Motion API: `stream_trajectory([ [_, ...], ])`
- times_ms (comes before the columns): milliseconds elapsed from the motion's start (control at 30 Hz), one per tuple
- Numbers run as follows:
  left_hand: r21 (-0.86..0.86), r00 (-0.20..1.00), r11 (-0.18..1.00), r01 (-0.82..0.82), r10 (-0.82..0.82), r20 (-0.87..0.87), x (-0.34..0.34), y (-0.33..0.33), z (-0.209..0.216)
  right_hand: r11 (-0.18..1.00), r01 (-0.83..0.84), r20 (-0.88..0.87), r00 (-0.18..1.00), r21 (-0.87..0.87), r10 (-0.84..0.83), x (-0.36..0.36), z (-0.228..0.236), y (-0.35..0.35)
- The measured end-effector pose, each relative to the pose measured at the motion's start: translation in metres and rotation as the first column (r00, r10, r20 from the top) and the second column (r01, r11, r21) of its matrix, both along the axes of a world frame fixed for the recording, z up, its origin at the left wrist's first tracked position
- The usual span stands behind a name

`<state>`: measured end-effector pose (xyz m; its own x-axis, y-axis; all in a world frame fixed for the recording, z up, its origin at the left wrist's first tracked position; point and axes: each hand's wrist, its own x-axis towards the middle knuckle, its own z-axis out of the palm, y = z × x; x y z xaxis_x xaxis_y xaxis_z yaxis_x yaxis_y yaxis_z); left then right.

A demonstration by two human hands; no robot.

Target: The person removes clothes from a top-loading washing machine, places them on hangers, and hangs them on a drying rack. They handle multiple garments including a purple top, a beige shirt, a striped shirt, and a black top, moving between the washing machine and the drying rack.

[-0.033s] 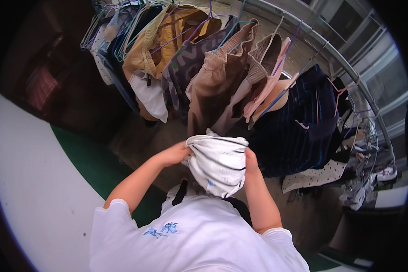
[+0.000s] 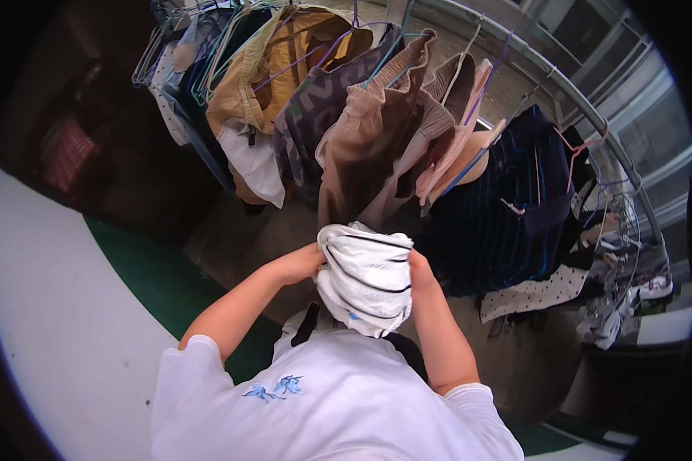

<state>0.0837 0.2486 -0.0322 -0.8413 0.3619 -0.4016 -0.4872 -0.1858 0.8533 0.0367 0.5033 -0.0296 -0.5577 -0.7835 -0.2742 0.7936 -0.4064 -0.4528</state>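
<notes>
A curved metal rail (image 2: 580, 98) with a row of coloured hangers (image 2: 573, 157), clothes (image 2: 357, 146) on them

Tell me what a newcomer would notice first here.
Probably the white cloth with black stripes, bunched between the left hand and right hand at the centre. Beyond it, a brown garment with a gathered waist hangs at upper centre, and a dark blue striped garment hangs to its right.
</notes>
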Motion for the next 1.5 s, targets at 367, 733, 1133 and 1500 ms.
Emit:
stream_trajectory([
  [367,-0.051,0.693,0.813,0.580,-0.526,-0.492,-0.012,-0.079,0.121,0.828,0.507,-0.715,0.669,0.242,-0.201,0.010,0.098,-0.001],
  [733,-0.710,-0.141,0.430,-0.558,-0.892,-0.430,0.029,-0.018,0.216,0.663,0.575,-0.692,-0.216,0.480,0.689,0.001,0.182,0.068],
  [1133,-0.797,0.050,0.603,0.018,-0.797,-0.602,0.013,0.000,0.179,0.539,0.834,-0.471,-0.430,0.121,0.770,-0.007,0.165,0.089],
  [1500,-0.672,-0.065,0.604,-0.429,-0.762,-0.644,-0.025,-0.008,0.208,0.549,0.816,-0.666,-0.309,0.182,0.679,-0.021,0.169,0.097],
])
